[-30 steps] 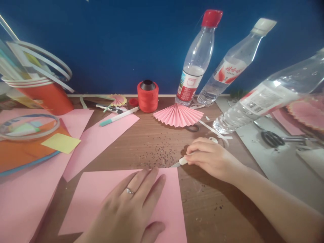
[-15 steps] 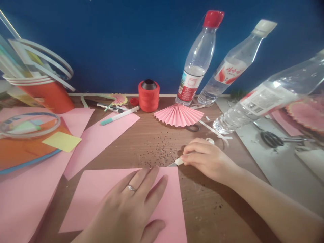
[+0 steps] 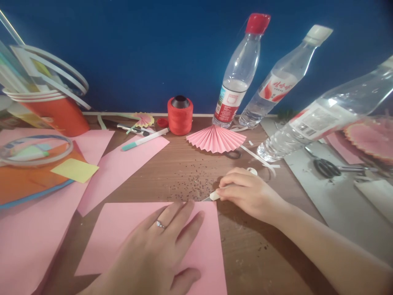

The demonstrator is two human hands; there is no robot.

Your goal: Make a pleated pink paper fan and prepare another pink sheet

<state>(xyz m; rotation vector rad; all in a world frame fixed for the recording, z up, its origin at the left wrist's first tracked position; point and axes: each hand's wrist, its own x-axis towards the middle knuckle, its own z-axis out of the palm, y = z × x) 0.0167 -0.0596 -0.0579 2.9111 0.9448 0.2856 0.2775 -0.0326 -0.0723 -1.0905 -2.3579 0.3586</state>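
Note:
My left hand [image 3: 159,241] lies flat with fingers spread on a pink sheet of paper [image 3: 107,233], a ring on one finger. In my right hand [image 3: 245,192] is a white-handled utility knife [image 3: 215,196], its thin blade pointing left at the far edge of the sheet near the top right corner. Most of the handle is hidden by the fingers. Small dark specks [image 3: 193,180] are scattered on the brown table [image 3: 147,172] just beyond the sheet. Further back a folded pink paper fan [image 3: 216,140] lies spread.
A red thread spool [image 3: 179,119] and several water bottles, including a red-capped bottle [image 3: 231,90], stand along the back. Black-handled scissors [image 3: 327,168] lie on a grey board [image 3: 307,192] at right. At left are a red paper cup [image 3: 58,114], a marker [image 3: 144,140] and more pink paper [image 3: 27,241].
The pink sheet's left side has shifted slightly up and right. My right hand and the knife appear a little further left; the whole view has also shifted slightly.

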